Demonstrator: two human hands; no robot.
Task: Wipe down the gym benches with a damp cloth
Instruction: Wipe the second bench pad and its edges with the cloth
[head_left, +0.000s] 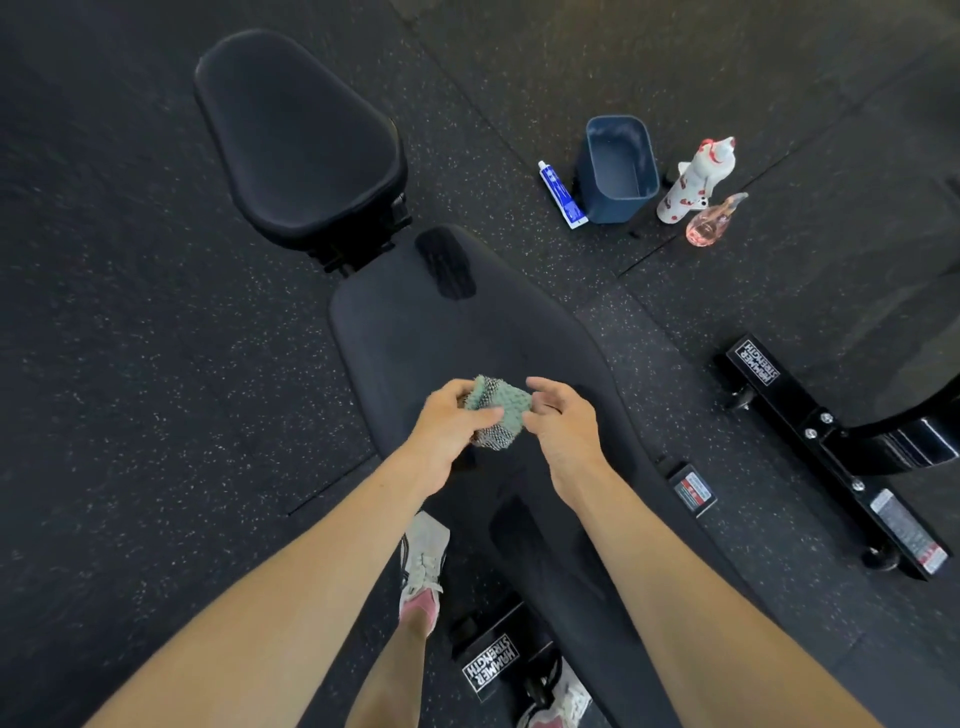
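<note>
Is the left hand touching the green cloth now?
Touching: in the head view the left hand grips the green cloth, thumb pressed across it.

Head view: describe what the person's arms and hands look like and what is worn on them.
Both are bare. The left forearm and right forearm show no sleeves as far up as the frame reaches. The left hand and right hand wear no gloves, and no watch, bracelet or ring is visible on the wrists or fingers.

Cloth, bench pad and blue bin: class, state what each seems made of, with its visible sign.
Cloth: knitted or looped textile, green with speckled bands; bumpy texture. Bench pad: likely matte vinyl over padding; smooth, dark wet-looking streak. Blue bin: probably moulded plastic; thin, even walls.
</note>
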